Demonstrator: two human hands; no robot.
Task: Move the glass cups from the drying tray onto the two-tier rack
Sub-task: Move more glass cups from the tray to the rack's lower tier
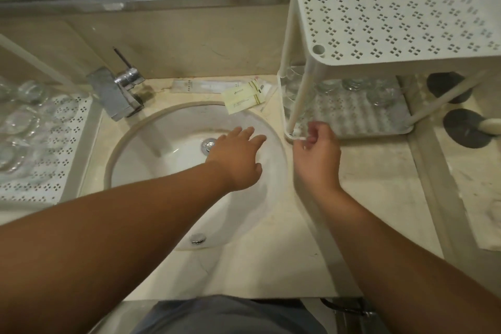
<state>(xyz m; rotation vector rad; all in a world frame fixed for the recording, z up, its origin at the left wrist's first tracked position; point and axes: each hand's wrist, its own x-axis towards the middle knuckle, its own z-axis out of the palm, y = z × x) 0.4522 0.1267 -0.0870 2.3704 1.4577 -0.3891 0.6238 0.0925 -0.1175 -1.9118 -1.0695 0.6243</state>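
Reaching across the sink (168,127), both hands are empty: left hand (235,157) spread flat, right hand (317,149) loosely curled beside the rack (298,62); cups (19,127) are waiting leftward on the tray (67,160).

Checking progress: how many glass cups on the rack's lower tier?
At least 4 glass cups: one by the rack's back-left post, three along the back; blur may hide more.

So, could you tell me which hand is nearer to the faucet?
Left. The left hand is over the sink basin, right of the faucet; the right hand is farther right, by the rack's front corner.
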